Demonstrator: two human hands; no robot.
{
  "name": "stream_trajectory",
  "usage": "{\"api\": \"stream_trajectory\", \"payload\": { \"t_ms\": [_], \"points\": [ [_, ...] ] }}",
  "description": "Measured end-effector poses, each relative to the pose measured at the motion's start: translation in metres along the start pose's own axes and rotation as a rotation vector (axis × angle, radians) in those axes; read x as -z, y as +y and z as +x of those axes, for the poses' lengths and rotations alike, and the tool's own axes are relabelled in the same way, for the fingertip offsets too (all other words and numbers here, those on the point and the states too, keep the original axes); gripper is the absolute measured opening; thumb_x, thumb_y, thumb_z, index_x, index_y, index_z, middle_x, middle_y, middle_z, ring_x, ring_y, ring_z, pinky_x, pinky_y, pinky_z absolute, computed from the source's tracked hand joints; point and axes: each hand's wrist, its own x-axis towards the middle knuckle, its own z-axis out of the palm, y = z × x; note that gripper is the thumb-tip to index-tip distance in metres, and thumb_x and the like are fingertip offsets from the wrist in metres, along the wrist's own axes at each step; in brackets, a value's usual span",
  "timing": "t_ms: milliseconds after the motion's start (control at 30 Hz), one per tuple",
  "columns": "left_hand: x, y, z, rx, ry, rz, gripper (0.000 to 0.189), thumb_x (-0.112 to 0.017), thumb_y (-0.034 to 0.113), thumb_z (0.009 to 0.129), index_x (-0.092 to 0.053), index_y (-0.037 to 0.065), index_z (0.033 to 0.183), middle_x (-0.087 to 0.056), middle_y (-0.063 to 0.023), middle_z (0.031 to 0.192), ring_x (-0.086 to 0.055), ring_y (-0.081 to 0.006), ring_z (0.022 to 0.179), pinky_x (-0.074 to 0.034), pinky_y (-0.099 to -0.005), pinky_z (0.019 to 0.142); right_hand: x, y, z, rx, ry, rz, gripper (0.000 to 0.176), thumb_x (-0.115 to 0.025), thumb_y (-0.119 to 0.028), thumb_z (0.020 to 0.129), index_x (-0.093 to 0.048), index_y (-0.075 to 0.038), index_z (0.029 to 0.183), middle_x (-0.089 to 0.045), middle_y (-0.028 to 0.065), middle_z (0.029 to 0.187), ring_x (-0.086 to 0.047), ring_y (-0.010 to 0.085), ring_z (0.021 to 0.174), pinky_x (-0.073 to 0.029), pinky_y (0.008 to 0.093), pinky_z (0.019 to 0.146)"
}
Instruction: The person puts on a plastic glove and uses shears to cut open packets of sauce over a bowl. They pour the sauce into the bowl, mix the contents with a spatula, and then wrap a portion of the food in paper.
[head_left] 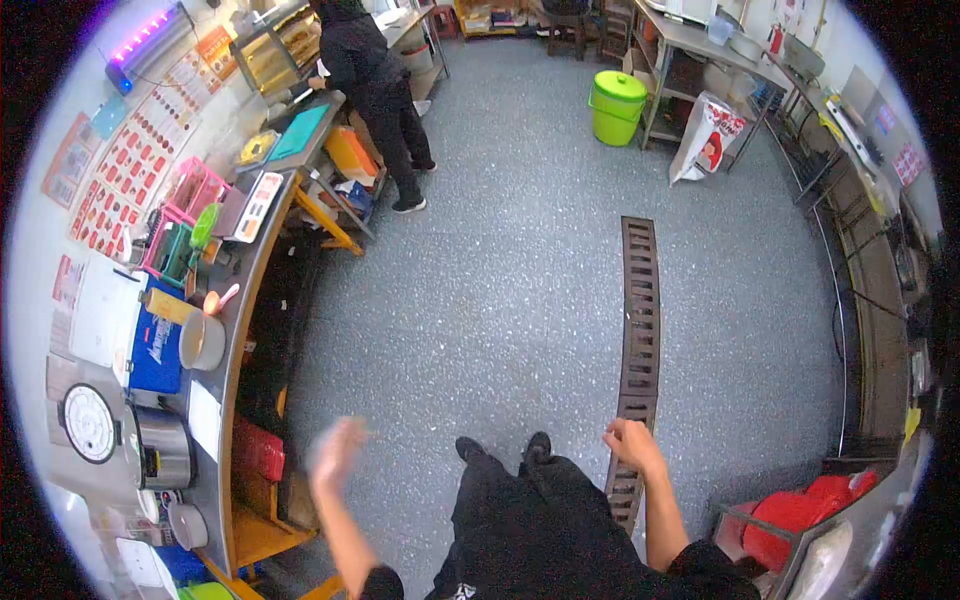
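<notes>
My left hand (pixel 337 457) is raised in the air over the floor, to the right of the counter on the left. It is smeared by motion, so its fingers do not show clearly; no object is visible in it. My right hand (pixel 630 443) hangs over the dark drain grate (pixel 640 300) with its fingers curled in. Nothing sticks out of it. Neither hand touches anything. Between them are my black trousers and dark shoes (pixel 538 446) on the speckled grey floor (pixel 480 260).
Along the left runs a counter (pixel 238 340) with a white tub (pixel 202 341), a steel cooker (pixel 162 450) and a pink spoon (pixel 228 297). Farther on, a person in black (pixel 370 90) stands at a worktop. A green bucket (pixel 617 108), a white sack (pixel 703 140) and a red bag (pixel 800 520) are right.
</notes>
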Motion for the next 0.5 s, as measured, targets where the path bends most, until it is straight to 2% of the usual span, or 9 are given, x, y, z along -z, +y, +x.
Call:
{"api": "stream_trajectory", "payload": {
  "t_ms": [33, 67, 100, 133, 233, 367, 433, 467, 500],
  "points": [
    [0.018, 0.061, -0.032, -0.104, 0.12, -0.114, 0.056, -0.054, 0.048, 0.093, -0.056, 0.004, 0.127, -0.06, -0.0118, 0.124, -0.058, -0.022, 0.106, -0.043, -0.0381, 0.096, 0.002, -0.005, 0.002, 0.004, -0.036, -0.022, 0.025, -0.067, -0.025, 0.084, -0.069, -0.004, 0.097, -0.068, 0.0227, 0.08, -0.067, 0.0384, 0.078, -0.052, 0.0453, 0.076],
    [0.051, 0.068, -0.065, -0.401, 0.102, -0.467, 0.064, -0.055, 0.046, 0.092, -0.047, 0.0, 0.135, -0.055, -0.0154, 0.132, -0.055, -0.0261, 0.115, -0.037, -0.0384, 0.104, 0.008, -0.017, 0.001, -0.02, -0.08, 0.04, 0.026, -0.066, -0.027, 0.084, -0.069, -0.005, 0.098, -0.068, 0.0234, 0.085, -0.066, 0.0397, 0.083, -0.052, 0.0462, 0.079],
    [0.049, 0.109, -0.128, -0.444, 0.251, -0.556, 0.052, -0.054, 0.033, 0.093, -0.049, 0.002, 0.134, -0.063, -0.0128, 0.114, -0.06, -0.0191, 0.088, -0.046, -0.0295, 0.085, 0.005, -0.019, 0.003, -0.011, -0.099, 0.015, 0.027, -0.066, -0.028, 0.085, -0.069, -0.005, 0.099, -0.068, 0.0234, 0.086, -0.066, 0.04, 0.085, -0.052, 0.0463, 0.079],
    [0.065, 0.098, -0.181, -0.548, 0.315, -0.772, 0.063, -0.05, 0.039, 0.095, -0.038, -0.002, 0.141, -0.049, -0.0221, 0.135, -0.044, -0.0275, 0.129, -0.03, -0.0397, 0.112, 0.0, -0.017, 0.004, -0.003, -0.117, -0.011, 0.028, -0.065, -0.029, 0.085, -0.069, -0.005, 0.099, -0.068, 0.0233, 0.087, -0.066, 0.0403, 0.086, -0.052, 0.0463, 0.08],
    [0.08, -0.038, -0.208, -0.288, 0.523, -0.815, 0.066, -0.047, 0.043, 0.096, -0.033, 0.0, 0.144, -0.042, -0.0206, 0.141, -0.037, -0.0276, 0.133, -0.025, -0.0417, 0.113, -0.013, 0.0, 0.0, 0.029, -0.056, -0.016, 0.029, -0.065, -0.03, 0.085, -0.07, -0.004, 0.097, -0.069, 0.0209, 0.083, -0.068, 0.0349, 0.082, -0.052, 0.0417, 0.073],
    [0.048, -0.246, -0.064, 0.358, 0.512, -0.493, 0.07, -0.043, 0.048, 0.097, -0.026, 0.004, 0.148, -0.032, -0.0186, 0.149, -0.029, -0.0277, 0.139, -0.019, -0.0442, 0.115, -0.01, 0.005, -0.03, -0.063, 0.018, 0.06, 0.029, -0.064, -0.029, 0.085, -0.069, -0.002, 0.097, -0.068, 0.0216, 0.087, -0.067, 0.0357, 0.083, -0.052, 0.0417, 0.074],
    [0.016, -0.308, 0.039, 0.346, 0.341, -0.509, 0.072, -0.041, 0.051, 0.097, -0.023, 0.005, 0.15, -0.028, -0.0176, 0.153, -0.025, -0.0278, 0.142, -0.015, -0.0455, 0.116, -0.029, 0.032, -0.026, -0.032, 0.045, 0.025, 0.029, -0.064, -0.028, 0.085, -0.069, -0.002, 0.096, -0.068, 0.0216, 0.087, -0.067, 0.0369, 0.083, -0.051, 0.0422, 0.073],
    [-0.016, -0.262, 0.063, 0.259, 0.205, -0.636, 0.073, -0.04, 0.052, 0.097, -0.021, 0.006, 0.151, -0.025, -0.0171, 0.155, -0.023, -0.0279, 0.143, -0.014, -0.0462, 0.117, -0.034, 0.043, -0.026, -0.02, 0.038, 0.001, 0.028, -0.064, -0.027, 0.084, -0.068, -0.001, 0.095, -0.068, 0.0215, 0.086, -0.066, 0.0376, 0.082, -0.051, 0.0428, 0.073],
    [-0.058, -0.206, 0.103, -0.068, 0.085, -0.694, 0.07, -0.032, 0.052, 0.1, -0.022, 0.004, 0.15, -0.027, -0.0173, 0.154, -0.03, -0.0366, 0.139, -0.02, -0.052, 0.114, -0.041, 0.053, -0.029, -0.005, 0.024, -0.025, 0.027, -0.064, -0.026, 0.084, -0.068, -0.001, 0.094, -0.068, 0.0215, 0.086, -0.066, 0.0383, 0.081, -0.051, 0.0434, 0.072]
  ]
}}
